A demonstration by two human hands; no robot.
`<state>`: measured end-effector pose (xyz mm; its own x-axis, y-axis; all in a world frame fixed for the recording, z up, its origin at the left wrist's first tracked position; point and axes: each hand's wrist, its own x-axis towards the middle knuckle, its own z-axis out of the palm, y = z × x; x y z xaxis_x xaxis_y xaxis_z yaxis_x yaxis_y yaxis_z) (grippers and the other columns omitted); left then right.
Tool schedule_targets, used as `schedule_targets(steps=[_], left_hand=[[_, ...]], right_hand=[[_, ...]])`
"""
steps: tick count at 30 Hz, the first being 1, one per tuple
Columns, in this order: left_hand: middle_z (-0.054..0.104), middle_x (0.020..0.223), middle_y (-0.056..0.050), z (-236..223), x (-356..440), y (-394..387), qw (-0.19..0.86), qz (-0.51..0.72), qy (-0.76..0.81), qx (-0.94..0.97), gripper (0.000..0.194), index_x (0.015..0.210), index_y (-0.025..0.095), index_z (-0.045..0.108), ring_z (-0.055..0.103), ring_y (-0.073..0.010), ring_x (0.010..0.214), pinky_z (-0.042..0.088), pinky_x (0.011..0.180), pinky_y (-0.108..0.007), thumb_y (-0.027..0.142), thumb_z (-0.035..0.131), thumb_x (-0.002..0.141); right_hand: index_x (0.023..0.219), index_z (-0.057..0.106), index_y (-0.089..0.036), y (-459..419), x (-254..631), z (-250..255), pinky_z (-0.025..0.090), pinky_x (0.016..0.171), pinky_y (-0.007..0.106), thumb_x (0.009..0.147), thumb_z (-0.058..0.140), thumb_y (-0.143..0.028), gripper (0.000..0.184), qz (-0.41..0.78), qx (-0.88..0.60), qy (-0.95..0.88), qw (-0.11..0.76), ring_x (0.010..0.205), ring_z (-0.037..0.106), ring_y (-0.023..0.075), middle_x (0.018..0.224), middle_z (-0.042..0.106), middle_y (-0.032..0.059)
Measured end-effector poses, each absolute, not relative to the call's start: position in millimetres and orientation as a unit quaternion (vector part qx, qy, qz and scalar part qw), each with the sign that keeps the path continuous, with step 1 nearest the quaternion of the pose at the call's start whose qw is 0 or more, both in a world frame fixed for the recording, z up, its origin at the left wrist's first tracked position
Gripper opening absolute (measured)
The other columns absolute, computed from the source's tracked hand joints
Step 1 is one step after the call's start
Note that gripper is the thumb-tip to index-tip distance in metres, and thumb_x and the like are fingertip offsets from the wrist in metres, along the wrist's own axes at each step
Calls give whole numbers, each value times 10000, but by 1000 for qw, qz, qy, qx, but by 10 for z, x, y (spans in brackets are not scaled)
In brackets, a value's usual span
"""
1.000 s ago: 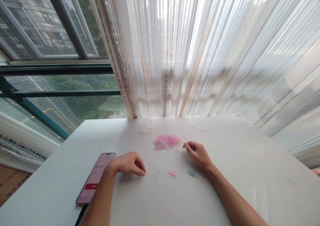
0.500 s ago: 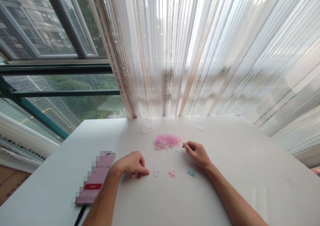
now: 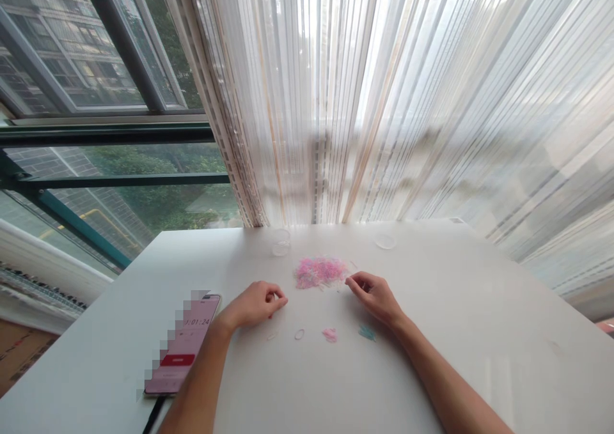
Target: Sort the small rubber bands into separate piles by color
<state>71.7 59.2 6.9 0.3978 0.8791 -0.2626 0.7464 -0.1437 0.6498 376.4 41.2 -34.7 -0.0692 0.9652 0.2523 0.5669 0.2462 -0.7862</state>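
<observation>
1. Thumb and fingertips are sitting close together on the left hand (image 3: 261, 300) and right hand (image 3: 374, 293); whether either is fully closed or holding a band, I cannot tell.
2. The pile of bands (image 3: 320, 272) is lying mid-table (image 3: 480, 319), toward the far edge, just beside the right fingertips.
3. Nearer the wearer, a pale band (image 3: 272, 336), lilac ring (image 3: 299, 334), pink bands (image 3: 330, 335) and teal bands (image 3: 367, 332) are forming a row along that edge's direction.
4. Picking and grouping by colour seems to be going on; the next move would be calling for finely pinching one band.
5. By the far edge, a clear container (image 3: 281, 245) is standing.
</observation>
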Motion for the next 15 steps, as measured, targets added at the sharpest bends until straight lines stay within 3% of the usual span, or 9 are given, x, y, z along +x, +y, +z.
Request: schedule_targets(steps=[6,15], left_hand=[[709,902,-34,-139,1011,645,197,229,561,771,256,990,216,721,576,-152,661,399,652,-248,351,540,871],[695,958,12,-291,1155,644,148,247,536,794,197,1016,271,691,608,-144,700,427,664,-239,349,655,839]], right_hand=[[905,720,-185,439,3757,-437,451,601,258,904,552,-345,232,238,-513,-732,381,630,535,137,758,631,25],[959,722,-200,462,3732,-459,488,665,270,864,604,-280,171,221,-524,-748,342,668,571,140,821,621,26]])
